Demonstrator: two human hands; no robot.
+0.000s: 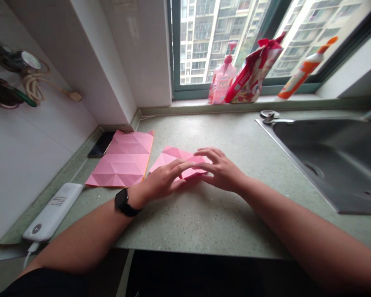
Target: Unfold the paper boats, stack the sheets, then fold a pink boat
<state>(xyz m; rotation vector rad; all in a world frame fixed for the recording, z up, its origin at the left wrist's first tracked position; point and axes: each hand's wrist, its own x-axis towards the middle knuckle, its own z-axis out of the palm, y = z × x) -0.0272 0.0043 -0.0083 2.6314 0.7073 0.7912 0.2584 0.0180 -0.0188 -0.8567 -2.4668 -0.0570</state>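
Note:
A small pink folded paper (170,154) with crease lines lies on the counter in front of me, its near edge slightly raised. My left hand (163,179), with a black watch on its wrist, reaches over the paper's near left part, fingers on top and thumb at the near edge. From the right, my right hand (221,169) takes the paper's right end between thumb and fingers, the upper fingers spread. The two hands' fingertips nearly meet, and they cover much of the paper. To the left lies a larger creased pink sheet (126,154) with an orange edge.
A dark phone (101,144) lies partly beneath the larger sheet. At the left a white power bank (54,212) has a cable plugged in. A steel sink (334,165) is on the right. On the windowsill stand a pink pump bottle (221,80), red bag (253,72) and orange-and-white bottle (303,74).

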